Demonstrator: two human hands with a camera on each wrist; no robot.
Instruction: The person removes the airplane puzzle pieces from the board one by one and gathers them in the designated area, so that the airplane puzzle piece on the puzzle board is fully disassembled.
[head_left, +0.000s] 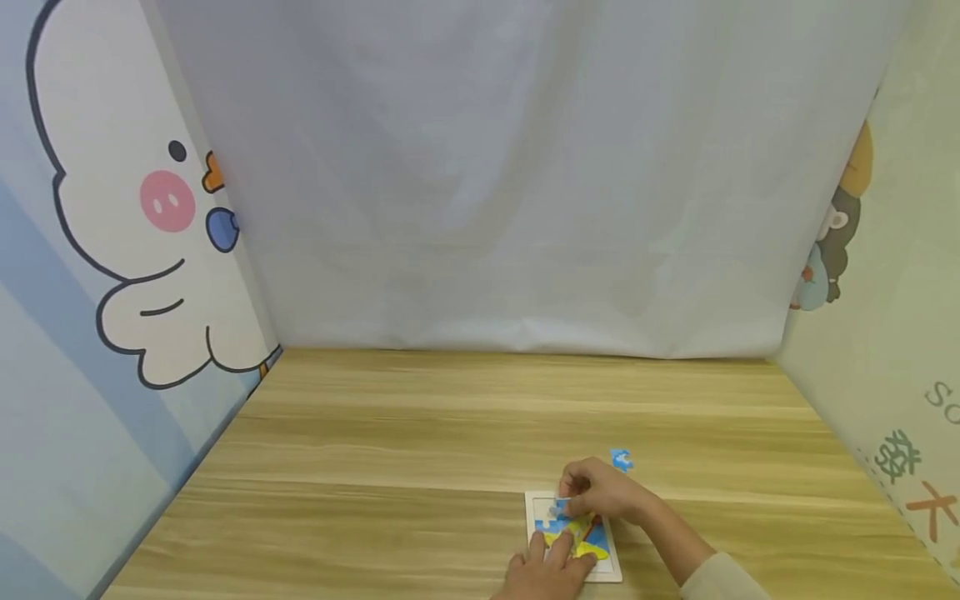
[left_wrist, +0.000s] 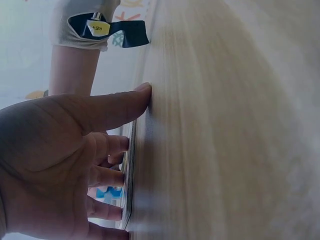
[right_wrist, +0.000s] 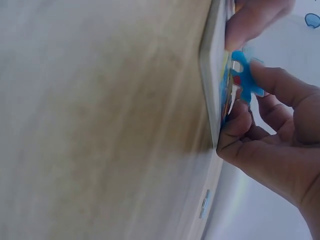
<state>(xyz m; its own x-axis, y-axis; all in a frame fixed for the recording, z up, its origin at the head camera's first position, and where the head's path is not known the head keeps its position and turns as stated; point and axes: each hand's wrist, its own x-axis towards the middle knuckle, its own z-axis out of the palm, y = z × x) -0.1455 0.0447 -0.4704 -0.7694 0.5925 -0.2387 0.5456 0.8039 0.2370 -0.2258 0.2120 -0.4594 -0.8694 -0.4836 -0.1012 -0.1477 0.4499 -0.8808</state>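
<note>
A small jigsaw puzzle in a white-rimmed tray [head_left: 615, 567] lies on the wooden table, with blue and yellow pieces in it. My right hand [head_left: 606, 493] pinches a blue puzzle piece [right_wrist: 245, 80], tilted up over the tray's far part. In the right wrist view that piece stands between thumb and fingers, close to the tray's surface. Spread fingers of my left hand [head_left: 546, 575] rest on the near part of the puzzle. From the left wrist, its thumb [left_wrist: 117, 107] stretches out to the side, by the table surface.
A loose blue and white puzzle piece [head_left: 622, 459] lies on the table [head_left: 375, 433] just beyond my right hand. A grey-white curtain [head_left: 480, 183] hangs at the table's back edge. Printed walls stand at left [head_left: 112, 208] and right [head_left: 885, 350].
</note>
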